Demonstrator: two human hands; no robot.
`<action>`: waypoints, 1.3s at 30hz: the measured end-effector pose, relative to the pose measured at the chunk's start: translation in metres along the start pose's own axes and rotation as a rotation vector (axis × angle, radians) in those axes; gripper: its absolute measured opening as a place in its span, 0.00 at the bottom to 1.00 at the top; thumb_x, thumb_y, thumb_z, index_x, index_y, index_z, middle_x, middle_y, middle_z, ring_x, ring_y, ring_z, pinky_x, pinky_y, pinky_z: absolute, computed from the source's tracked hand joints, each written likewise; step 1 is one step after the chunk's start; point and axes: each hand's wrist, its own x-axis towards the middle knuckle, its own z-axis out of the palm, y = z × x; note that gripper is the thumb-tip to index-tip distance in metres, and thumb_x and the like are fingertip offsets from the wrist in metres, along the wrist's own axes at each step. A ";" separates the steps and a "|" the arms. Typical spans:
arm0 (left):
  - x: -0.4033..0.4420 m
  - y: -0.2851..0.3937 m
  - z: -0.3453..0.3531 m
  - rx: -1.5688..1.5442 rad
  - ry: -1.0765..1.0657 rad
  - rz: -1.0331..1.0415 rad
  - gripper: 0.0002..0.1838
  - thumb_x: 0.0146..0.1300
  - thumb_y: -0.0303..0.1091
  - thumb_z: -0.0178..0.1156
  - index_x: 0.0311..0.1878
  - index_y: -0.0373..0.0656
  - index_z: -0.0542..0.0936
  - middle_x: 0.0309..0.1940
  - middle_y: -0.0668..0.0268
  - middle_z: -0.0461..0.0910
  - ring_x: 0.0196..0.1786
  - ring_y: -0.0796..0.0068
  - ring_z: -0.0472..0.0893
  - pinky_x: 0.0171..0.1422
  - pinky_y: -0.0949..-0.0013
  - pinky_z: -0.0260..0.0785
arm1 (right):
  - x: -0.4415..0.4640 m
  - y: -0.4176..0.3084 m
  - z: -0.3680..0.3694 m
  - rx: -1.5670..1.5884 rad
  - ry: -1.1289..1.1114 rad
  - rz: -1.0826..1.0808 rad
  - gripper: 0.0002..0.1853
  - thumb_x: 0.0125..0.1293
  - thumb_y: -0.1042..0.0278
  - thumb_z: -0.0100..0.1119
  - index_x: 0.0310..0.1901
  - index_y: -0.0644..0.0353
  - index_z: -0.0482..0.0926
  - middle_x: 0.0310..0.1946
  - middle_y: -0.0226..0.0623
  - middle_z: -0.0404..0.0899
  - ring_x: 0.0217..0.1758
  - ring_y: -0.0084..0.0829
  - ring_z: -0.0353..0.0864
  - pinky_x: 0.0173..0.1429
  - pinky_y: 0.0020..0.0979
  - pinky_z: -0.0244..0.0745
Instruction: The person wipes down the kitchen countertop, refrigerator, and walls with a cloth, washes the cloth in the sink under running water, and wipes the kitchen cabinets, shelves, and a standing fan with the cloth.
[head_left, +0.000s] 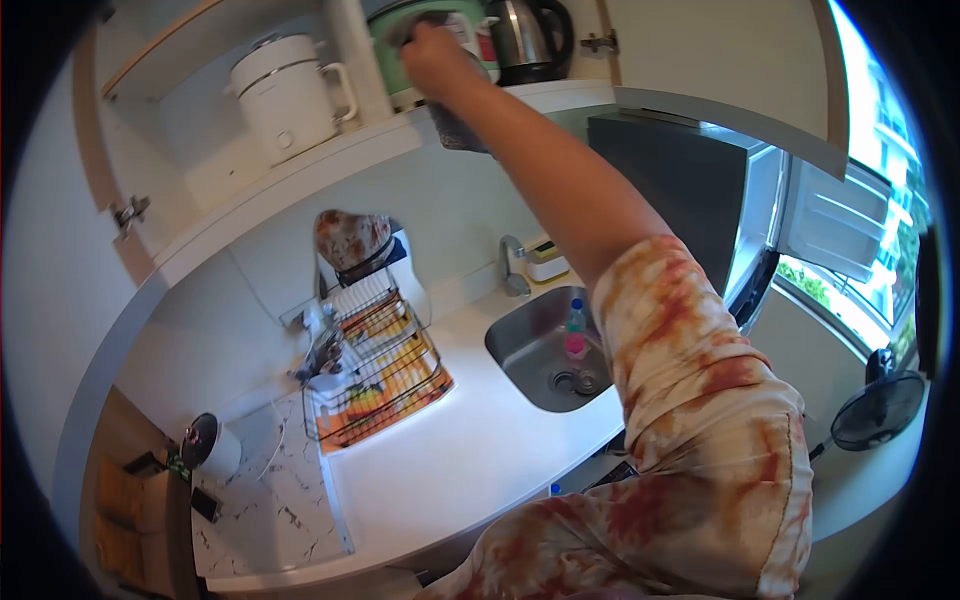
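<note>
My right hand is raised to the open overhead cabinet, its fingers closed on a grey, patterned cloth. Part of this cloth hangs below the hand over the shelf's front edge, and the hand hides some of it. Right behind the hand sits a green box-shaped item, partly covered by hand and cloth. A steel and black electric kettle stands to its right. Left of a divider, a white electric pot with a side handle rests in the cabinet. My left hand is out of view.
A black wire dish rack stands on the counter below. Right of it is a steel sink holding a bottle, with a faucet behind. An open cabinet door extends at upper right. A fan stands at far right.
</note>
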 end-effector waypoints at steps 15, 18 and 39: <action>-0.024 0.268 0.165 0.008 0.278 -0.522 0.37 0.61 0.34 0.55 0.72 0.39 0.53 0.55 0.48 0.73 0.51 0.52 0.74 0.48 0.54 0.70 | -0.050 0.176 -0.032 0.089 -0.377 -0.157 0.33 0.68 0.35 0.38 0.35 0.58 0.84 0.34 0.47 0.82 0.42 0.48 0.81 0.48 0.45 0.74; -0.025 0.331 0.230 0.083 0.387 -0.439 0.47 0.55 0.34 0.60 0.76 0.42 0.48 0.60 0.43 0.69 0.59 0.48 0.70 0.64 0.46 0.61 | -0.051 0.240 -0.066 -0.051 -0.443 -0.009 0.40 0.66 0.29 0.35 0.32 0.62 0.84 0.34 0.49 0.82 0.42 0.50 0.81 0.49 0.44 0.73; 0.065 0.358 0.641 0.264 0.392 0.402 0.33 0.71 0.36 0.46 0.76 0.57 0.47 0.77 0.62 0.43 0.78 0.54 0.44 0.75 0.40 0.38 | -0.108 0.198 -0.240 -0.148 0.386 -0.252 0.13 0.57 0.69 0.62 0.43 0.60 0.77 0.45 0.47 0.76 0.49 0.49 0.73 0.55 0.45 0.66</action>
